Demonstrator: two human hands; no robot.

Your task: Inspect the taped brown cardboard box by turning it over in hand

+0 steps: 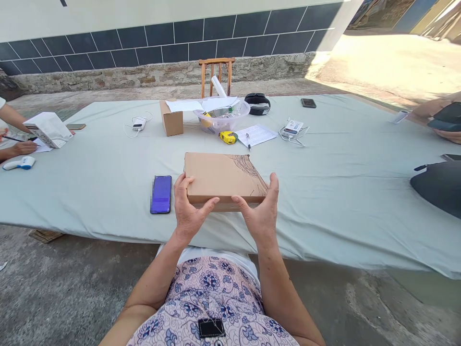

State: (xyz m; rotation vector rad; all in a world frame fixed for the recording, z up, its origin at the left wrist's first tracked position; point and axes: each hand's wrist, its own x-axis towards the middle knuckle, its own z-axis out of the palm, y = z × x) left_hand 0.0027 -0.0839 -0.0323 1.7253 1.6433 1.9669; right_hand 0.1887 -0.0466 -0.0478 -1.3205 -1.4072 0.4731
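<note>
A flat brown cardboard box (219,177) with a dark line drawing on its lid lies at the near edge of the pale green covered table (324,192). My left hand (188,206) grips its near left corner, thumb on top. Its near right corner is held by my right hand (260,209), fingers curled along the front edge. A phone with a purple lit screen (161,193) lies flat just left of my left hand.
Further back stand a small cardboard box (171,118), a clear bowl of items (222,115), a yellow tape measure (228,137), papers with a pen (256,134) and a wooden chair (216,74). Another person writes at the left (14,144); other hands hold a phone at the right (444,120).
</note>
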